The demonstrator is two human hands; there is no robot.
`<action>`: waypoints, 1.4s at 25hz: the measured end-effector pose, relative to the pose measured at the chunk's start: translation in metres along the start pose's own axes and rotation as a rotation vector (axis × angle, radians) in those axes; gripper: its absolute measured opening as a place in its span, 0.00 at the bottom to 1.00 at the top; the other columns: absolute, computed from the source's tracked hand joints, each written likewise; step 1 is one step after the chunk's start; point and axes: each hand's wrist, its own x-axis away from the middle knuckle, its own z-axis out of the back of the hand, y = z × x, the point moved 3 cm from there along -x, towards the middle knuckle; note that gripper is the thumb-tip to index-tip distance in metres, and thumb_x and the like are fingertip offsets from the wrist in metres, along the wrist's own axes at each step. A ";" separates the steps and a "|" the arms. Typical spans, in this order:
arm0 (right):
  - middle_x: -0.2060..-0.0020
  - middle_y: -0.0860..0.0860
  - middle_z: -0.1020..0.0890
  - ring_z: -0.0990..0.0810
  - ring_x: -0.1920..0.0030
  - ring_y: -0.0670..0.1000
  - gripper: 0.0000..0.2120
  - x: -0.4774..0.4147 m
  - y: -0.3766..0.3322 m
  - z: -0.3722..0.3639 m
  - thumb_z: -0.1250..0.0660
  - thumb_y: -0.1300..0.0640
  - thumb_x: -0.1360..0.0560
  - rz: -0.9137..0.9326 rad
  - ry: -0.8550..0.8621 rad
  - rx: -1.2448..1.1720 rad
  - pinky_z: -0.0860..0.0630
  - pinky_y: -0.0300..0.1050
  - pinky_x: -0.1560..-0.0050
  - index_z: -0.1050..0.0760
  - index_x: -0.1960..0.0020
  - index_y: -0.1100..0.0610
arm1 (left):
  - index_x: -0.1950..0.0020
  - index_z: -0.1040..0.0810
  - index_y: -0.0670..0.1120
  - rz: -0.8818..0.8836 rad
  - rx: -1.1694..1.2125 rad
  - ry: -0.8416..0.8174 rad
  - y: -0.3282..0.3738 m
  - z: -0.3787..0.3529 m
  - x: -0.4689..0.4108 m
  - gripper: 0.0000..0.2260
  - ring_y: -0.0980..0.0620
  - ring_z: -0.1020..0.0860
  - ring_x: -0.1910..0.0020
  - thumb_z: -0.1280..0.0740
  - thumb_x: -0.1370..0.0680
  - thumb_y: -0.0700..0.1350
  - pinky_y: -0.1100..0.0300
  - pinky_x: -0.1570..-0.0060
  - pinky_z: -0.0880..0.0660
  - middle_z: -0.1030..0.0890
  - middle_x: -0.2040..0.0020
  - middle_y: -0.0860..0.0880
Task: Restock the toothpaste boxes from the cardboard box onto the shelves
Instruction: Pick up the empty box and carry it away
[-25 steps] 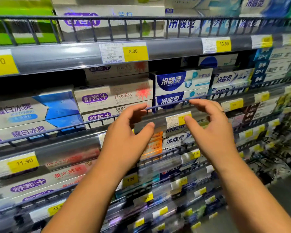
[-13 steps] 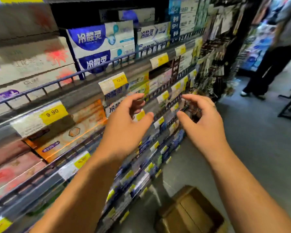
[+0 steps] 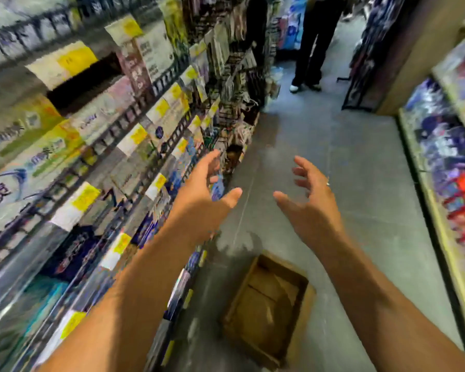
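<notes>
Motion blur smeared the whole frame. The print on the boxed toothpaste cartons [image 3: 51, 140] stacked on the grey metal shelves [image 3: 134, 146] from 8 to 11 o'clock could not be read; only blurred blue characters on white-and-green packaging showed. The yellow-and-white price tags [image 3: 77, 60] along the shelf rails carried figures too smeared to make out. The goods on the second shelving unit [image 3: 451, 162] at 3 o'clock were red and blue smudges only. A standing person in dark trousers and white shoes [image 3: 310, 49] at 12 o'clock was cut off at the top edge.

The open brown cardboard box [image 3: 269, 312] stood on the grey floor [image 3: 333, 146] at 6 o'clock, beside the base of the shelves. Its inside showed brown card only; no cartons could be distinguished in it.

The left hand [image 3: 204, 194] was spread wide, fingers extended, empty, in front of the shelf rails. The right hand [image 3: 310, 202] was likewise spread wide with curled fingers, empty, above the floor, with a ring [image 3: 327, 183] on one finger. The hands were apart and touched nothing.
</notes>
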 end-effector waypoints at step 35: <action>0.26 0.54 0.43 0.33 0.31 0.61 0.43 0.226 0.753 -0.221 0.24 0.52 0.32 -1.056 -0.225 0.238 0.29 0.54 0.35 0.46 0.28 0.33 | 0.25 0.55 0.67 0.326 -0.591 -0.913 -0.720 -0.395 0.004 0.50 0.42 0.39 0.26 0.22 0.32 0.49 0.45 0.32 0.33 0.47 0.22 0.46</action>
